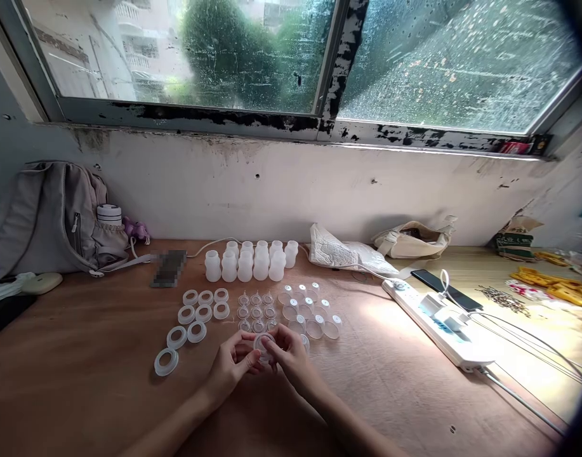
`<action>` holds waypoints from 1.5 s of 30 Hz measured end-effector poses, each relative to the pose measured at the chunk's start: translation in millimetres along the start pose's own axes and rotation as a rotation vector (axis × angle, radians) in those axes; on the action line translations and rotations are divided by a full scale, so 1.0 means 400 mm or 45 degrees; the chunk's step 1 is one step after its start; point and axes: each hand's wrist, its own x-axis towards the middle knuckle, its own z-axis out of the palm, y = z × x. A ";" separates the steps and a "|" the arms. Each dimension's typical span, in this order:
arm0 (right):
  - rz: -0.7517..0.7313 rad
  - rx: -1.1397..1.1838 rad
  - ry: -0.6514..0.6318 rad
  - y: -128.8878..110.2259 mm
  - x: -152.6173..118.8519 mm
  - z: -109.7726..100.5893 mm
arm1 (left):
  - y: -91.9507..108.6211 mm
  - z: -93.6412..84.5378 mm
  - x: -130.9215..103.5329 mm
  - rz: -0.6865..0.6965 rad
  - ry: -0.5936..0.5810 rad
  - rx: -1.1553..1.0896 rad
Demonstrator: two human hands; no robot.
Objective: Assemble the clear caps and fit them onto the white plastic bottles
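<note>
Round translucent piece, held just above the table, between both hands. Leftmost, white rings lie flat, apart from your grip. Your left hand pinches its left rim; face tilts up, no long axis. Your right hand pinches from the right, thumb across the face. Neither hand is nearer; both touch. Clear flanged discs sit beyond, rightward.

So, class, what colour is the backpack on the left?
Greyish beige; the head view shows the backpack best.
</note>
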 end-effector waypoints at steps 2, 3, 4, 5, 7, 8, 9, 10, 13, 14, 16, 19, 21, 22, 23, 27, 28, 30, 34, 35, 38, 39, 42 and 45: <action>0.014 0.007 -0.044 0.001 0.004 -0.005 | -0.001 0.001 -0.001 -0.006 0.019 0.003; 0.025 0.009 -0.067 0.002 0.005 -0.007 | -0.001 0.002 0.000 -0.007 0.024 0.006; 0.034 -0.004 -0.079 0.003 0.007 -0.008 | -0.002 0.002 0.000 -0.007 0.029 0.014; 0.029 -0.041 -0.077 0.005 0.007 -0.007 | -0.003 0.001 0.001 -0.006 0.032 0.033; -0.039 -0.185 -0.041 0.010 0.006 -0.003 | -0.006 0.001 0.001 0.006 0.052 0.120; -0.092 -0.269 -0.023 0.013 0.004 0.001 | -0.008 0.000 0.001 0.016 0.070 0.186; -0.146 -0.347 -0.010 0.016 0.000 0.005 | -0.011 0.000 0.001 0.029 0.095 0.266; -0.192 -0.409 -0.008 0.019 -0.003 0.010 | -0.014 -0.001 0.000 0.046 0.126 0.360; -0.245 -0.489 -0.026 0.020 -0.012 0.024 | -0.024 -0.004 0.001 0.145 0.207 0.656; -0.251 -0.493 -0.034 0.019 -0.014 0.027 | -0.027 -0.006 0.002 0.183 0.227 0.738; -0.256 -0.476 -0.071 0.012 -0.016 0.029 | -0.032 -0.011 0.005 0.226 0.263 0.858; -0.218 -0.386 -0.196 0.002 -0.013 0.022 | -0.033 -0.024 0.014 0.192 0.321 0.957; -0.145 -0.280 -0.309 -0.003 -0.010 0.014 | -0.030 -0.033 0.018 0.155 0.356 0.993; -0.103 -0.226 -0.359 -0.004 -0.009 0.009 | -0.027 -0.038 0.020 0.141 0.366 1.003; -0.070 -0.183 -0.393 -0.004 -0.009 0.006 | -0.024 -0.042 0.021 0.131 0.374 1.008; -0.067 -0.182 -0.403 -0.004 -0.010 -0.001 | -0.015 -0.051 0.022 0.156 0.376 0.979; -0.077 -0.178 -0.391 -0.004 -0.010 -0.001 | -0.013 -0.052 0.022 0.172 0.377 0.953; -0.069 -0.115 -0.339 -0.001 -0.009 0.002 | -0.009 -0.053 0.023 0.201 0.363 0.860; 0.026 0.070 -0.215 0.010 -0.001 0.010 | -0.001 -0.053 0.026 0.220 0.266 0.589; 0.048 0.080 -0.216 0.012 0.001 0.012 | -0.001 -0.053 0.026 0.221 0.236 0.543; 0.041 0.016 -0.217 0.012 -0.001 0.015 | 0.001 -0.050 0.025 0.219 0.183 0.505; 0.018 -0.011 -0.202 0.009 -0.003 0.016 | 0.002 -0.049 0.023 0.214 0.175 0.512; -0.080 -0.015 -0.109 -0.001 -0.008 0.013 | 0.014 -0.049 0.018 0.209 0.121 0.536; -0.173 0.000 0.006 -0.007 -0.009 0.000 | 0.043 -0.071 0.030 0.292 0.109 0.561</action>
